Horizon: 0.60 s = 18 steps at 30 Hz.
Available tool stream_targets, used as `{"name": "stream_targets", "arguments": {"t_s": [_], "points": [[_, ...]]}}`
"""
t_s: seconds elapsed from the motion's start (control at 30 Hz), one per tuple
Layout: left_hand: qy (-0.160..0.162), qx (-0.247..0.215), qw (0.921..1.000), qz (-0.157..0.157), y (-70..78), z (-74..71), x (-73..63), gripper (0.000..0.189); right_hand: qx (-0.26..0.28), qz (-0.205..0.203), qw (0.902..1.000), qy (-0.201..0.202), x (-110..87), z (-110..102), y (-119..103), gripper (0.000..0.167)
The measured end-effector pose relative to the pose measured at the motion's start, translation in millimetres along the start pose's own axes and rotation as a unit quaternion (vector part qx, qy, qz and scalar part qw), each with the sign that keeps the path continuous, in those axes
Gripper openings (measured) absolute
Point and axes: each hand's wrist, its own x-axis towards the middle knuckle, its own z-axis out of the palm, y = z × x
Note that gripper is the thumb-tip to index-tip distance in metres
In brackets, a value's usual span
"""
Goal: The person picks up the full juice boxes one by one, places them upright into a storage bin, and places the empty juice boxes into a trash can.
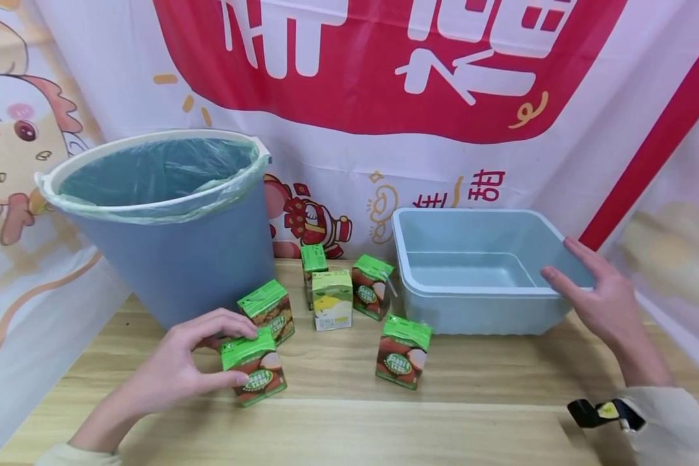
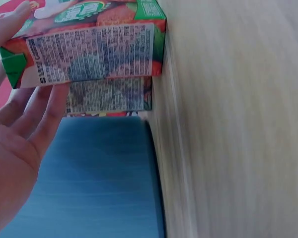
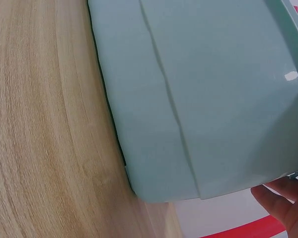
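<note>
My left hand (image 1: 175, 359) holds a small juice carton (image 1: 256, 374) with a green top and a red-brown front. Its thumb lies on the carton's front, with fingers at the top and far side; the left wrist view shows the fingers (image 2: 52, 111) under the printed side panel. Right behind stands another green-topped carton (image 1: 275, 317). At the right, my right hand (image 1: 606, 304) grips the rim of a light blue plastic basin (image 1: 477, 310), thumb over the inside and fingers outside. The right wrist view shows fingertips (image 3: 268, 196) against the basin's end wall.
A blue bin (image 1: 186, 259) with a clear liner stands at the left. Between bin and basin are a yellow carton (image 1: 332, 304), a narrow-looking green-topped carton (image 1: 313, 259), a carton with a straw (image 1: 370, 291) and a nearer carton (image 1: 403, 356). A printed cloth (image 1: 338, 155) hangs behind the wooden table (image 1: 349, 433).
</note>
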Motion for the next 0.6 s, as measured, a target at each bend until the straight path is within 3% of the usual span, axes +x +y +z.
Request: {"name": "stream_targets", "arguments": {"t_s": [0.1, 0.33, 0.6], "points": [[-0.011, 0.003, 0.9999, -0.006, -2.4, -2.7, -1.3, 0.057, 0.001, 0.001, 1.0, -0.001, -0.2, 0.7, 1.4, 0.084], [-0.027, -0.013, 0.998, -0.055, -2.1, -7.0, -2.4, 0.05, 0.005, 0.007, 1.0, 0.003, -2.1, 1.0, 1.4, 0.085], [-0.01, -0.044, 0.9959, -0.079, -3.7, -2.0, -2.9, 0.048, 0.003, 0.015, 0.9999, -0.001, -2.5, 1.5, -1.2, 0.085]]}}
